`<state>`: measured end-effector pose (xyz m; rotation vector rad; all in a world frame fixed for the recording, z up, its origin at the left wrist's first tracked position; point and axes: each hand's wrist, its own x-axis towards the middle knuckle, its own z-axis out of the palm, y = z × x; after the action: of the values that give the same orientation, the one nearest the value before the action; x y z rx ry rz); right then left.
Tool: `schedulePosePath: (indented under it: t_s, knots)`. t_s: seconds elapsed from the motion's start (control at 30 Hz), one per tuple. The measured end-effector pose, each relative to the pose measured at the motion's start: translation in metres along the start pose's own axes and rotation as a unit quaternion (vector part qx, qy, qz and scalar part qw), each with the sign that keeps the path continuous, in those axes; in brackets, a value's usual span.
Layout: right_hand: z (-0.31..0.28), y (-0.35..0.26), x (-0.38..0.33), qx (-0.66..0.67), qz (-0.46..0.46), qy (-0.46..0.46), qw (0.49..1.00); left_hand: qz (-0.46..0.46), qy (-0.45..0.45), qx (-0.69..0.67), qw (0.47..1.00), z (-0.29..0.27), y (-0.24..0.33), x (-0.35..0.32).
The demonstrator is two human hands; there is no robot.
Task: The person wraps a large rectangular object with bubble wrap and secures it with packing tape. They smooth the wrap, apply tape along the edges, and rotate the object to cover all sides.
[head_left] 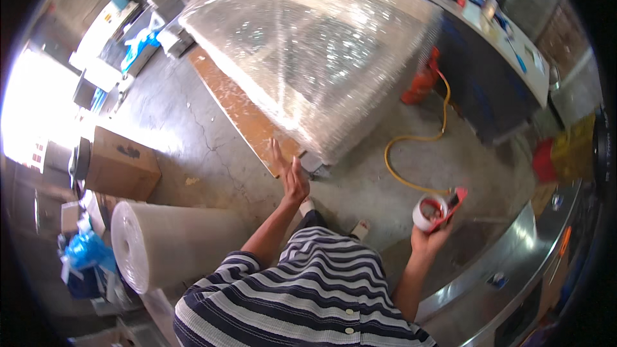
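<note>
Ahead of me stands a large bulky piece swathed in clear bubble wrap (308, 45), its near corner pointing toward my feet. My left hand (294, 180) is raised near that corner with fingers stretched out and nothing in it. Whether it touches the wrap cannot be made out. Off to the right, my right hand (430, 238) grips a red tape dispenser (455, 207) loaded with a white-edged roll of tape (425, 212). Beneath the wrapped piece, a brown board (238, 112) sticks out along its left side.
A big roll of bubble wrap (173, 241) lies at my left, with a cardboard box (122, 164) beyond it. At right are a red gas cylinder (422, 80), a yellow hose (411, 138) curving over the floor, a cluttered workbench (536, 74) and a metal counter (514, 250).
</note>
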<state>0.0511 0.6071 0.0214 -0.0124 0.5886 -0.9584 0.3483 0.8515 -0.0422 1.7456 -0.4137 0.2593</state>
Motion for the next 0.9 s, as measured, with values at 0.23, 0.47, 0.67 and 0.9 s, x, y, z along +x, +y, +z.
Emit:
schedulePosePath:
  t_s: [0.23,0.47,0.67,0.9]
  knots:
    - [-0.038,-0.02,0.049,-0.149,-0.013,0.108,0.983,-0.115,0.102,-0.341,0.927,0.063,-0.034,0.056]
    - [0.013,-0.041,0.038,-0.241,-0.213,0.012,0.947,-0.167,0.107,-0.401,0.894,0.02,-0.086,0.176]
    - [0.118,0.034,0.018,-0.28,-0.345,-0.01,0.896,-0.233,0.063,-0.426,0.872,-0.03,-0.117,0.309]
    - [0.277,0.184,0.015,-0.31,-0.403,-0.096,0.855,-0.283,0.108,-0.3,0.905,-0.058,-0.221,0.419]
